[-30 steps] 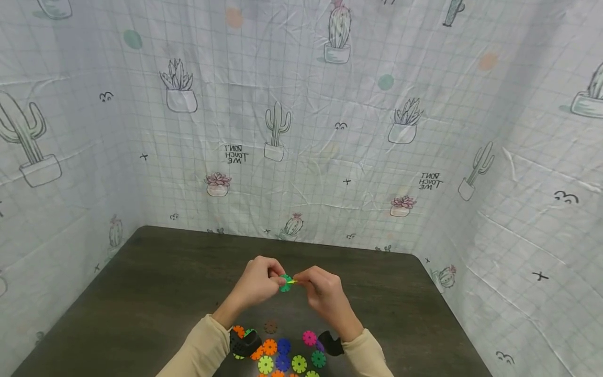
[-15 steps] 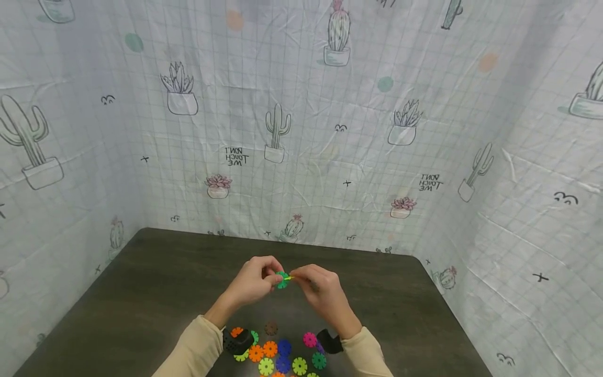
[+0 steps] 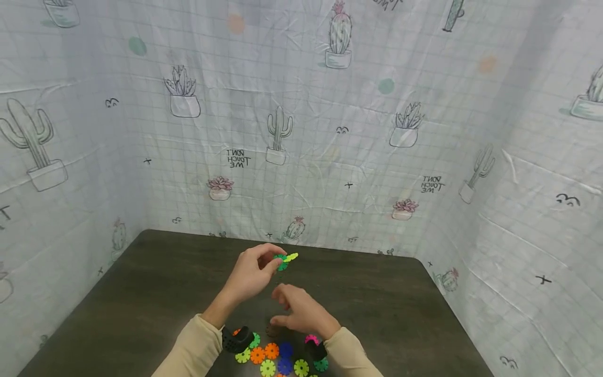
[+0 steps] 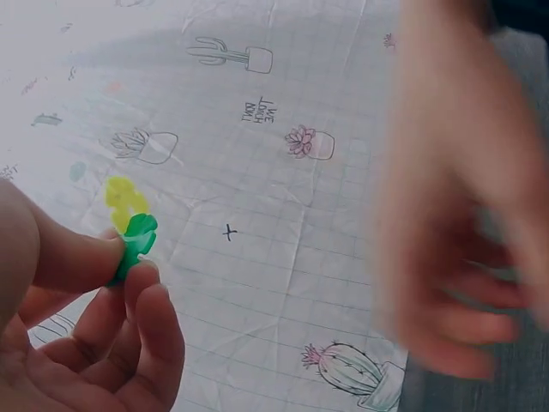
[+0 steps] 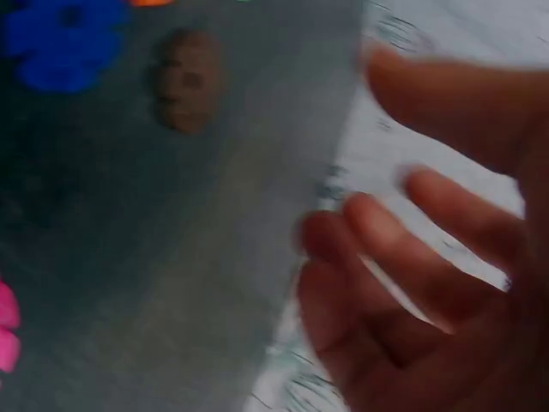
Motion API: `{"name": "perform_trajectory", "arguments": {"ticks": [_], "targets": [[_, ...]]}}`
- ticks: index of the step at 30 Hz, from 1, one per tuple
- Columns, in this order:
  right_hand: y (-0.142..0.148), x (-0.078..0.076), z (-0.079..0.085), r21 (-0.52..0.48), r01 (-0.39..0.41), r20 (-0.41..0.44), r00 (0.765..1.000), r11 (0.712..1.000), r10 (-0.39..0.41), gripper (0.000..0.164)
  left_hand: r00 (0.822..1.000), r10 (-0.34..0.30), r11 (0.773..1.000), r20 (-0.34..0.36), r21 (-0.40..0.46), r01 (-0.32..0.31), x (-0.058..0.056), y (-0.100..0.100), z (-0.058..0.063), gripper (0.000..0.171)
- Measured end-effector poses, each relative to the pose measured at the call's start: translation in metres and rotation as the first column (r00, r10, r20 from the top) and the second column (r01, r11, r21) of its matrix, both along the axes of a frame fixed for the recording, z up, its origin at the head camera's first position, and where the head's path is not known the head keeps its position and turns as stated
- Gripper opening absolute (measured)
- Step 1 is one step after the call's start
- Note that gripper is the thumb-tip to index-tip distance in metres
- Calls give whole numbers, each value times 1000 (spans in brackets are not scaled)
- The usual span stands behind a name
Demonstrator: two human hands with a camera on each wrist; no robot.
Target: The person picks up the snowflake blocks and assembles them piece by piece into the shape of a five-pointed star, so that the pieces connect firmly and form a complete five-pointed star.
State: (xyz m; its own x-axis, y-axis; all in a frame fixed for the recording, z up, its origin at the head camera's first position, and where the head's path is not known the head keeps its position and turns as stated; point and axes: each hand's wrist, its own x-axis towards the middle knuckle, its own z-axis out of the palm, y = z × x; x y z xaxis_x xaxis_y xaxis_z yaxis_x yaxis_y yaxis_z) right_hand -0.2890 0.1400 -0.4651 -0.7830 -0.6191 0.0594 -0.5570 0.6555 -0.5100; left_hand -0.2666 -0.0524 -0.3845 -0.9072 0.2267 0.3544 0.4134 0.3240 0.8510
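My left hand [image 3: 254, 269] pinches a green notched disc [image 4: 137, 240] between thumb and fingertips, above the table. A yellow notched disc [image 4: 124, 202] is joined to it and sticks out beyond the fingers; in the head view the yellow disc [image 3: 291, 257] points to the right. Lower and nearer, my right hand [image 3: 301, 310] holds nothing, its fingers loosely bent and the thumb apart. Just under its thumb lies a brown disc [image 3: 272, 330], partly covered by that hand in the head view. The brown disc [image 5: 189, 81] shows whole but blurred in the right wrist view.
Several loose discs lie at the table's near side: orange [image 3: 271, 351], blue [image 3: 285, 350], yellow-green [image 3: 301, 367] and pink [image 3: 311, 340]. Black wrist straps [image 3: 237, 339] hide some of them. A cactus-print curtain [image 3: 330, 157] stands behind the dark table [image 3: 188, 283] and along both sides.
My right hand has let go of the yellow disc and come down toward the loose discs. The left hand has risen slightly away with the two joined discs.
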Motion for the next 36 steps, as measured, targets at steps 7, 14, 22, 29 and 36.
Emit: {"name": "perform_trajectory", "arguments": {"ticks": [7,14,22,29,36], "targets": [[-8,-11,-20,331,-105,204,978,938,37,32,1000,-1,1000,-26,6,1,3,6,4,18],[-16,-18,-22,347,-139,217,974,927,65,27,1000,-7,1000,-28,15,8,4,10,4,17],[-12,-18,-21,313,-115,231,972,943,42,31,1000,-16,999,-3,50,16,3,10,4,17],[-1,-14,-19,35,-130,157,980,991,123,21,1000,3,997,13,73,-4,2,9,3,14],[7,-7,5,-562,-17,-147,986,827,-79,8,1000,20,995,23,95,-22,-1,8,0,13]]}}
